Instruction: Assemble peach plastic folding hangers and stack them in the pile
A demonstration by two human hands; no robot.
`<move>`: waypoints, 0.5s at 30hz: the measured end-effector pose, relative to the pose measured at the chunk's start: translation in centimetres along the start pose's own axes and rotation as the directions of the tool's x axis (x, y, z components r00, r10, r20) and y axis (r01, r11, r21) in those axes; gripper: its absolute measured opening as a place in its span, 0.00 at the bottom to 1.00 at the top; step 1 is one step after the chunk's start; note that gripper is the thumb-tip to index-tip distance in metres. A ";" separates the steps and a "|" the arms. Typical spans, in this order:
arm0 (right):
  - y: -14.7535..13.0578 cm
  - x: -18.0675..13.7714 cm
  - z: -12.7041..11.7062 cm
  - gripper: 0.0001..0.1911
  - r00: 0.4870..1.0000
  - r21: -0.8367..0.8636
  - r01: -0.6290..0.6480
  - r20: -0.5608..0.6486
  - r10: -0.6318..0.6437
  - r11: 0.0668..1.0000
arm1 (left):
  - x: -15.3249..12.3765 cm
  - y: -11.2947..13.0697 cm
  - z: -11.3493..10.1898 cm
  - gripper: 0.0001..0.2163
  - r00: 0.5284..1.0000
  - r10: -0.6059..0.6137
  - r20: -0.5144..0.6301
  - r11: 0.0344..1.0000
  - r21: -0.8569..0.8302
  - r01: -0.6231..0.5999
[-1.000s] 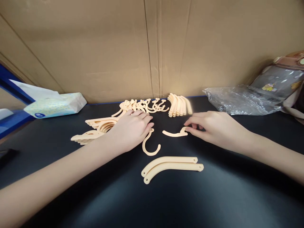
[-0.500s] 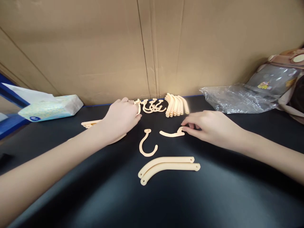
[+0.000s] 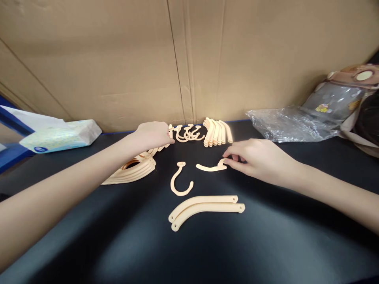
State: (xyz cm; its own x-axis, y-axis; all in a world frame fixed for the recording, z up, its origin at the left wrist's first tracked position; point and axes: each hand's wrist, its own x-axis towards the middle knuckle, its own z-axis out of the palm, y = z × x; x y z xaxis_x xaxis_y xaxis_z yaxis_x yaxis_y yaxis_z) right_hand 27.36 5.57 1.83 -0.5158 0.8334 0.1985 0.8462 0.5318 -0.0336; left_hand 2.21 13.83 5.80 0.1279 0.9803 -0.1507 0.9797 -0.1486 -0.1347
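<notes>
On the black table (image 3: 266, 244) lie cream plastic hanger parts. My left hand (image 3: 153, 134) reaches to the back, fingers curled on a hook at the left end of the row of hooks (image 3: 188, 133). My right hand (image 3: 255, 158) rests on the table and pinches the end of a flat curved piece (image 3: 211, 167). A single hook (image 3: 179, 184) lies between my hands. Nearer to me lie two long curved arms (image 3: 204, 208) side by side. A stack of curved parts (image 3: 133, 169) sits under my left forearm, partly hidden by it.
A bundle of curved arms (image 3: 217, 131) stands at the back by the cardboard wall (image 3: 189, 59). A tissue pack (image 3: 60, 135) lies at the back left. A crumpled clear plastic bag (image 3: 290, 124) and a brown bag (image 3: 349, 94) sit at the back right.
My left hand left the single hook and moved back to the row of hooks. The stack of curved parts now shows under my forearm. My right hand stayed on the flat piece.
</notes>
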 end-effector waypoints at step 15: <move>0.0 0.0 0.0 0.10 1.000 0.000 -0.001 0.010 0.001 1.000 | 0.2 0.3 0.4 0.11 1.000 -0.016 0.008 0.997 -0.081 0.016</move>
State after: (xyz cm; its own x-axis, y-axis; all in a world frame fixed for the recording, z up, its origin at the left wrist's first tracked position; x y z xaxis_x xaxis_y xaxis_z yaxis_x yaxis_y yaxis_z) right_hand 27.37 5.59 1.84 -0.5166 0.8352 0.1886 0.8465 0.5313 -0.0342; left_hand 2.48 13.94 5.38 0.1114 0.9815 -0.1560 0.9909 -0.1215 -0.0570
